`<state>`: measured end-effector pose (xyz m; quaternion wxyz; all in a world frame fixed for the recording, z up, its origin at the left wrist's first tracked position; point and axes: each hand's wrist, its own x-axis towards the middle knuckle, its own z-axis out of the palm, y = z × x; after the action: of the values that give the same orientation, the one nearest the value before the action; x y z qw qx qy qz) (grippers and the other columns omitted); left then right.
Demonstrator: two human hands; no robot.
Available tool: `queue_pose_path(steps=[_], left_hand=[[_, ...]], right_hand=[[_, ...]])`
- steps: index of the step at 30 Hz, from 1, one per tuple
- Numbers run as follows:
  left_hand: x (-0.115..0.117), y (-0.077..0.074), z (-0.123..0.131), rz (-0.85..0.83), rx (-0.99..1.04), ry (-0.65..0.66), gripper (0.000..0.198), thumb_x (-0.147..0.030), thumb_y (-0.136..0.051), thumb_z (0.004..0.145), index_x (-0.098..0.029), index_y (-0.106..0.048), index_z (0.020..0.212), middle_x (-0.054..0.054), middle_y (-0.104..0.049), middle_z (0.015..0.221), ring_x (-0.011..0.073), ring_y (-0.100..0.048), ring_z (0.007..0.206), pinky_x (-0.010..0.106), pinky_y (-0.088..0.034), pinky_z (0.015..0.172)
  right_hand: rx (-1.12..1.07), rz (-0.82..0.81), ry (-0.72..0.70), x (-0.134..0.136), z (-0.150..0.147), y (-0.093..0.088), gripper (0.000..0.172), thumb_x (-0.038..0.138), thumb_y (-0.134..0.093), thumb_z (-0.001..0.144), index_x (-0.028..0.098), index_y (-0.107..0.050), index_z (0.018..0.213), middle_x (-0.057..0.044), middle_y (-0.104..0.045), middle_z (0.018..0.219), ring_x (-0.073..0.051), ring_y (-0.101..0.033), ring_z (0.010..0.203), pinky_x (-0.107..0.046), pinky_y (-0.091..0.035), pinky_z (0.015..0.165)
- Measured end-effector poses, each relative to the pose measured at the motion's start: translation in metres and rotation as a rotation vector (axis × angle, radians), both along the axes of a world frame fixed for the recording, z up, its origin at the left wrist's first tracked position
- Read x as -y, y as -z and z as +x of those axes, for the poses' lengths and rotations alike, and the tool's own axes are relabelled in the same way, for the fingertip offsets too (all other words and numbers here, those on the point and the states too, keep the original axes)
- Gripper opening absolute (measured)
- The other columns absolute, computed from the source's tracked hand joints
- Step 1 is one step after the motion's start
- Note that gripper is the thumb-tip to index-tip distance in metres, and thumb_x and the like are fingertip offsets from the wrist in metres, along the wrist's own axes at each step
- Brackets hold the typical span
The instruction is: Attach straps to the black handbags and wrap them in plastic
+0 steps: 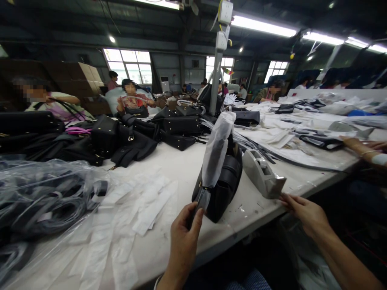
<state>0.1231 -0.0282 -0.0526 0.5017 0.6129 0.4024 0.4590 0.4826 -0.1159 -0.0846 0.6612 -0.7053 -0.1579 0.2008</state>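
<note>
A black handbag (pixel 225 183) stands on the white table near its front edge. Its strap (pixel 203 199) runs up into a translucent white wrapper (pixel 216 149). My left hand (pixel 187 225) is closed on the lower end of this strap, thumb and fingers pinching it in front of the bag. Right of the bag sits a grey tape dispenser (pixel 261 173). At the dispenser's front end, my right hand (pixel 305 211) has its fingertips pinched together on what looks like the end of the tape; the tape itself barely shows.
Several black bags (pixel 178 125) are heaped along the table's back left. Clear plastic with rolled straps (pixel 69 201) lies at the left, beside loose white wrapper strips (pixel 151 205). A metal post (pixel 215 76) rises behind. A co-worker's arm (pixel 356 147) reaches in at right; other people sit across.
</note>
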Motion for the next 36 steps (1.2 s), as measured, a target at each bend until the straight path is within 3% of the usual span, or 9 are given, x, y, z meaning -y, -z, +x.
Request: queue_pose_path(steps=[4, 9, 12, 19, 23, 26, 29, 31, 36], left_hand=[[0.002, 0.000, 0.001, -0.008, 0.003, 0.000, 0.027, -0.042, -0.062, 0.091, -0.018, -0.071, 0.101, 0.005, -0.073, 0.088, 0.0208, -0.066, 0.085, 0.029, -0.051, 0.079], [0.005, -0.003, 0.001, 0.029, -0.022, -0.020, 0.027, -0.039, -0.062, 0.091, -0.017, -0.069, 0.105, 0.006, -0.073, 0.090, 0.0218, -0.066, 0.085, 0.030, -0.051, 0.078], [0.007, -0.006, 0.002, 0.068, -0.051, -0.022, 0.024, -0.035, -0.059, 0.093, -0.017, -0.069, 0.106, 0.007, -0.073, 0.096, 0.0221, -0.067, 0.090, 0.031, -0.051, 0.082], [0.008, -0.006, -0.001, 0.130, -0.047, -0.020, 0.020, -0.031, -0.059, 0.094, -0.017, -0.070, 0.103, 0.007, -0.074, 0.095, 0.0219, -0.068, 0.088, 0.032, -0.051, 0.081], [0.009, -0.010, -0.007, 0.085, -0.011, -0.009, 0.020, -0.034, -0.061, 0.093, -0.017, -0.070, 0.101, 0.006, -0.073, 0.093, 0.0206, -0.066, 0.089, 0.030, -0.050, 0.082], [0.009, -0.013, -0.010, -0.073, 0.081, 0.041, 0.026, -0.041, -0.061, 0.093, -0.016, -0.068, 0.090, 0.002, -0.066, 0.076, 0.0116, -0.058, 0.065, 0.022, -0.045, 0.061], [0.010, -0.012, -0.009, -0.327, 0.221, 0.156, 0.037, -0.051, -0.060, 0.091, -0.015, -0.060, 0.079, -0.006, -0.049, 0.059, 0.0030, -0.030, 0.041, 0.017, -0.021, 0.040], [0.011, -0.010, -0.007, -0.464, 0.310, 0.228, 0.039, -0.053, -0.062, 0.089, -0.016, -0.057, 0.080, -0.008, -0.045, 0.056, 0.0012, -0.021, 0.038, 0.018, -0.011, 0.037], [0.012, -0.006, -0.004, -0.616, 0.400, 0.318, 0.042, -0.056, -0.068, 0.082, -0.016, -0.056, 0.081, -0.010, -0.043, 0.051, -0.0002, -0.018, 0.033, 0.018, -0.007, 0.035]], right_hand=[[-0.075, 0.013, -0.121, 0.013, -0.063, -0.010, 0.026, 0.039, -0.088, 0.058, 0.022, -0.080, 0.077, -0.006, -0.078, 0.081, -0.015, -0.065, 0.056, -0.022, -0.059, 0.051], [0.007, 0.096, -0.598, -0.002, -0.173, -0.058, 0.033, 0.050, -0.077, 0.076, 0.018, -0.078, 0.081, -0.006, -0.073, 0.072, -0.015, -0.060, 0.059, -0.025, -0.052, 0.057], [0.071, 0.079, -0.725, -0.023, -0.210, -0.079, 0.034, 0.051, -0.072, 0.082, 0.018, -0.075, 0.081, -0.004, -0.071, 0.069, -0.014, -0.060, 0.060, -0.026, -0.050, 0.063], [0.154, -0.062, -0.720, -0.056, -0.221, -0.072, 0.037, 0.054, -0.071, 0.079, 0.017, -0.073, 0.072, -0.002, -0.068, 0.062, -0.014, -0.056, 0.053, -0.025, -0.044, 0.051], [0.201, -0.071, -0.760, -0.055, -0.217, -0.071, 0.034, 0.051, -0.071, 0.080, 0.018, -0.076, 0.076, -0.002, -0.069, 0.064, -0.016, -0.061, 0.058, -0.026, -0.049, 0.057], [0.203, -0.026, -0.822, -0.051, -0.213, -0.069, 0.031, 0.047, -0.070, 0.082, 0.018, -0.078, 0.088, -0.002, -0.069, 0.066, -0.018, -0.064, 0.065, -0.028, -0.053, 0.066], [0.188, 0.015, -0.850, -0.049, -0.212, -0.065, 0.032, 0.047, -0.069, 0.083, 0.019, -0.079, 0.095, -0.004, -0.073, 0.074, -0.021, -0.068, 0.073, -0.031, -0.055, 0.073], [0.193, 0.017, -0.817, -0.049, -0.214, -0.062, 0.032, 0.048, -0.069, 0.082, 0.019, -0.079, 0.093, -0.005, -0.076, 0.078, -0.023, -0.069, 0.077, -0.033, -0.055, 0.076], [0.135, 0.059, -0.696, -0.053, -0.230, -0.052, 0.034, 0.051, -0.074, 0.077, 0.020, -0.080, 0.091, -0.006, -0.078, 0.088, -0.027, -0.070, 0.089, -0.036, -0.052, 0.087]])
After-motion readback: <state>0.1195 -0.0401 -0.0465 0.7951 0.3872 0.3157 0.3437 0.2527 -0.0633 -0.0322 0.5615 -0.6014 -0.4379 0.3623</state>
